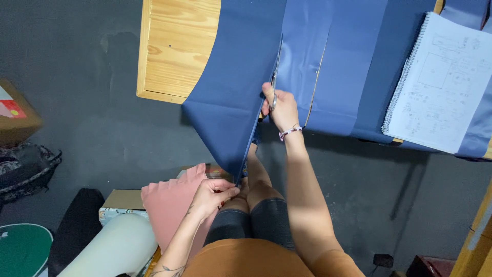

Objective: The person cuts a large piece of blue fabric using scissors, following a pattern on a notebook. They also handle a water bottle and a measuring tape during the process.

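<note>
Brown cardboard box (15, 115) with red-white label (11, 109), far left

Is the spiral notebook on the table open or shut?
Open: the spiral notebook lies flat on blue fabric, showing a handwritten page.

Left hand (212, 195) pinched low, right hand (279, 107) gripping (arm outstretched)

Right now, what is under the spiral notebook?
The spiral notebook lies on blue fabric spread over the wooden table. A sliver of wood shows below its lower edge; the tabletop beneath it is covered.
</note>
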